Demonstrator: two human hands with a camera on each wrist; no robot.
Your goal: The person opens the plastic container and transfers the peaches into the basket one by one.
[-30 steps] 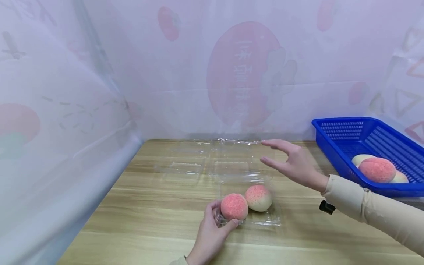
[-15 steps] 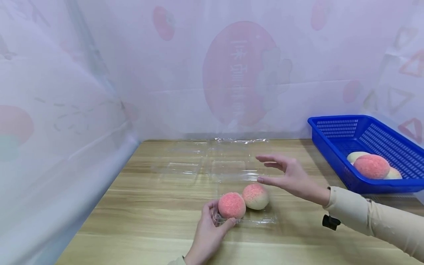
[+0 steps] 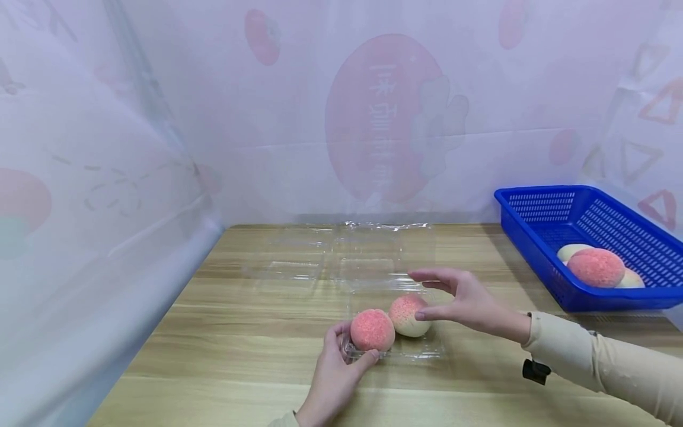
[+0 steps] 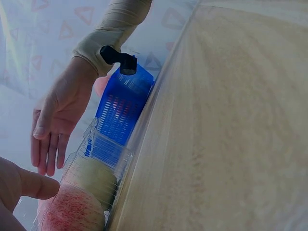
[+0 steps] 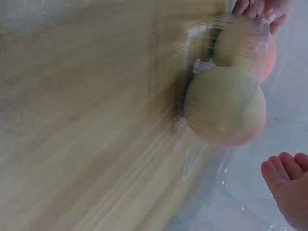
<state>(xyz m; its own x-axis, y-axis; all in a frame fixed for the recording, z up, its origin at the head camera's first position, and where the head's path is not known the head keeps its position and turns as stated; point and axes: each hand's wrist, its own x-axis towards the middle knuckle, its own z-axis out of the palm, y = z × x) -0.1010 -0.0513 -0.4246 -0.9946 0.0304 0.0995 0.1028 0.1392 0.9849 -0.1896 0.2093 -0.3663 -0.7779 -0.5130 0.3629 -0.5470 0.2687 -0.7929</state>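
Two pink-and-cream peaches, a left peach (image 3: 372, 330) and a right peach (image 3: 408, 326), sit side by side in a clear plastic clamshell box (image 3: 421, 356) on the wooden table. My left hand (image 3: 337, 370) grips the box's near left corner, thumb along the front edge and fingers round the side. My right hand (image 3: 464, 301) hovers by the right peach, its fingers extended and thumb spread apart. In the head view that thumb overlaps the peach; the right wrist view shows the right hand (image 5: 291, 190) apart from it, holding nothing.
At the right stands a blue perforated basket (image 3: 565, 296) holding several more peaches, a pink one (image 3: 596, 268) on top. More clear plastic (image 3: 293, 255) lies toward the back of the table (image 3: 224, 356). Whitish printed sheets (image 3: 288, 160) hang behind and at the sides.
My right hand has come down and nearer, from the back clear plastic to beside the right peach. The left hand keeps its grip on the box. The view has shifted slightly.
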